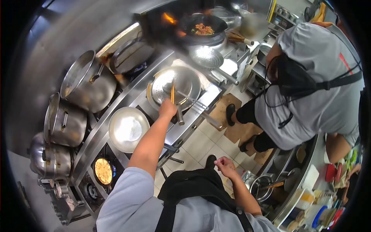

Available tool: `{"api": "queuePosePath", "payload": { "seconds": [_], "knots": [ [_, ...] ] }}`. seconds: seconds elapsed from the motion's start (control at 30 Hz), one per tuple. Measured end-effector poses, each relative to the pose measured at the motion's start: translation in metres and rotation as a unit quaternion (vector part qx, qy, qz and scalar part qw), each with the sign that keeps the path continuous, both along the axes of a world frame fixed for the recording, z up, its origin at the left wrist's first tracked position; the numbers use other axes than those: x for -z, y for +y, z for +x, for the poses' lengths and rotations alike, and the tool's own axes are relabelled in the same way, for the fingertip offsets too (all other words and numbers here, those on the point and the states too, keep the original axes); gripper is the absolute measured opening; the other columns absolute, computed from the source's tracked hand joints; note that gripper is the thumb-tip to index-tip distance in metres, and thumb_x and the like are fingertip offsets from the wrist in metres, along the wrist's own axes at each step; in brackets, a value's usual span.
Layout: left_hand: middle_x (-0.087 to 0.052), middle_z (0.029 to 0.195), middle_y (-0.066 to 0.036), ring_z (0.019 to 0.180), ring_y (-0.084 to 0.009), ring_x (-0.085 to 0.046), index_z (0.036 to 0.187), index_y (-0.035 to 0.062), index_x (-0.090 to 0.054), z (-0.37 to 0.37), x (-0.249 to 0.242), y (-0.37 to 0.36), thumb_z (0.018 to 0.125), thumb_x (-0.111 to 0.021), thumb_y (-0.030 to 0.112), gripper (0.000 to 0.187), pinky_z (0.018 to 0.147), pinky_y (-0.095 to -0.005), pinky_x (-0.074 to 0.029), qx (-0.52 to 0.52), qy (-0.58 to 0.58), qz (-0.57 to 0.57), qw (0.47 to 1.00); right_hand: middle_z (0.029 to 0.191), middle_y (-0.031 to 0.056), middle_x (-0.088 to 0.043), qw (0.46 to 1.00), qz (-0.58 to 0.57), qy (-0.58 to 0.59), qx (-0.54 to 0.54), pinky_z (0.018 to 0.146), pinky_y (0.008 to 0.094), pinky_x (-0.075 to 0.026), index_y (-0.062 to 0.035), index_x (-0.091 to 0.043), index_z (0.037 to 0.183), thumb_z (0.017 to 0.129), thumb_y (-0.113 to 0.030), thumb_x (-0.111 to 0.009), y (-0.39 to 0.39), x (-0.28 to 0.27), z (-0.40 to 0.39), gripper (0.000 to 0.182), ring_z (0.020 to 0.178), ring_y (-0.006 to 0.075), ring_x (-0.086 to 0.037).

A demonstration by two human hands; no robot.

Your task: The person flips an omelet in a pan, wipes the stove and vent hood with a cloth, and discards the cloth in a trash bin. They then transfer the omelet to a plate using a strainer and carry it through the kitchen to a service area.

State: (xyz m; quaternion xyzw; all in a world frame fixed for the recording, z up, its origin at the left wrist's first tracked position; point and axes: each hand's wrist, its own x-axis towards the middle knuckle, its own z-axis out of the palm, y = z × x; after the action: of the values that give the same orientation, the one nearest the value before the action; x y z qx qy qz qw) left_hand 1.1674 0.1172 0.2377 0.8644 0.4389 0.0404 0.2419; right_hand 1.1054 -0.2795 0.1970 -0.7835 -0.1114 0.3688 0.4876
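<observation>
My left hand (167,109) reaches out over the stove line and grips a pair of chopsticks (172,92), which point into a perforated metal strainer (176,86) resting over a wok. My right hand (225,167) hangs low near my black apron, fingers loosely curled, holding nothing. An empty steel bowl (128,129) sits just left of my left forearm. A small pan with a yellow omelette (103,171) sits on a burner below it.
A co-worker in a grey shirt (309,85) bends over at the right. A wok of food (203,29) stands on a lit burner at the back. Several large steel pots (87,83) line the left. Another strainer (205,57) lies beyond. Containers crowd the right counter (309,193).
</observation>
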Motion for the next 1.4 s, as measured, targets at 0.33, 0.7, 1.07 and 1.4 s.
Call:
{"api": "queuePosePath", "payload": {
  "seconds": [0.33,0.7,1.07,1.4],
  "knots": [
    [-0.065,0.101,-0.019,0.094,-0.0305,-0.063,0.099,-0.0027,-0.061,0.034,0.031,0.014,0.074,-0.068,0.023,0.037,0.079,-0.0398,-0.048,-0.119,0.050,-0.070,0.989,0.066,0.0048,-0.058,0.991,0.012,0.066,0.116,0.051,0.0266,-0.045,0.0001,-0.055,0.085,0.086,-0.024,-0.063,-0.057,0.020,0.130,0.025,0.055,0.0117,-0.055],
    [-0.040,0.054,-0.001,0.042,-0.0137,-0.036,0.077,0.0122,-0.051,-0.088,0.039,0.014,0.081,-0.060,0.015,0.010,0.038,-0.0321,-0.029,-0.139,-0.142,-0.386,0.901,0.083,0.0183,-0.062,0.981,-0.019,-0.174,0.082,0.074,0.0407,-0.047,-0.0041,-0.060,0.084,0.084,-0.034,-0.057,-0.075,0.013,0.053,0.030,0.081,0.0321,-0.061],
    [-0.038,0.063,0.005,0.046,-0.0020,-0.033,0.106,0.0070,-0.053,-0.155,-0.070,-0.088,0.094,-0.052,0.028,0.025,0.038,-0.0186,-0.023,0.122,-0.469,-0.250,0.838,0.080,0.0142,-0.064,0.972,-0.045,-0.133,0.190,0.070,0.0368,-0.047,-0.0034,-0.058,0.083,0.083,-0.034,-0.061,-0.050,0.012,-0.177,0.031,0.078,0.0290,-0.062],
    [-0.058,0.078,-0.005,0.070,-0.0148,-0.054,0.103,0.0021,-0.059,-0.303,-0.038,-0.328,0.092,-0.052,0.018,0.021,0.067,-0.0303,-0.044,0.662,-0.152,-0.224,0.699,0.086,0.0159,-0.064,0.952,-0.090,-0.065,0.284,0.073,0.0396,-0.047,-0.0054,-0.060,0.087,0.082,-0.037,-0.061,-0.129,0.062,-0.387,0.032,0.085,0.0317,-0.061]
  ]
}}
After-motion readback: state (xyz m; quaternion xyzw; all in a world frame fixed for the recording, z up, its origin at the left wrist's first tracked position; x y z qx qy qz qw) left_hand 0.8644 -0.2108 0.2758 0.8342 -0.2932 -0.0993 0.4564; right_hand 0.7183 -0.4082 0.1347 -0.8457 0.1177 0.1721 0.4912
